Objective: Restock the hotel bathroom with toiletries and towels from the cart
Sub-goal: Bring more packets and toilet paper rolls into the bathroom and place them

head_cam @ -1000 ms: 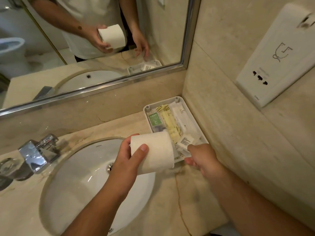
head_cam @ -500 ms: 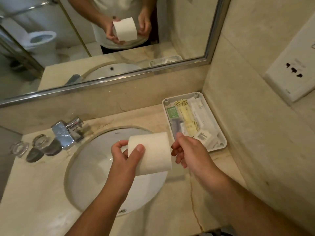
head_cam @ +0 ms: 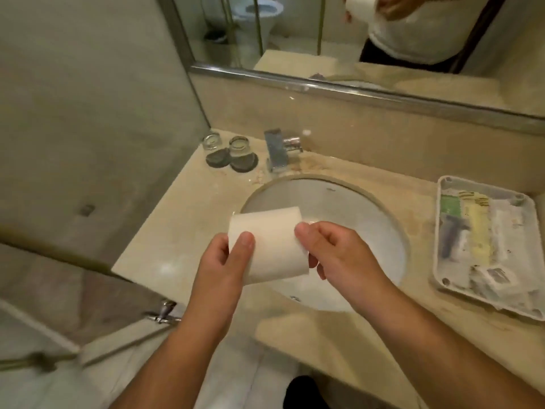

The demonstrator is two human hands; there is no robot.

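A white toilet paper roll hangs in the air over the front of the round sink. My left hand grips its left end, thumb on top. My right hand pinches the roll's right edge with thumb and curled fingers. A white amenity tray with several wrapped toiletries lies on the counter at the far right, apart from both hands.
Two upturned glasses on dark coasters stand at the counter's back left, beside the chrome faucet. A mirror runs along the back wall. A glass shower panel closes the left side, with a handle low down.
The view has swung left, so the tray now sits at the far right. My right hand left the tray area and closed on the roll's right edge. The left hand kept its hold.
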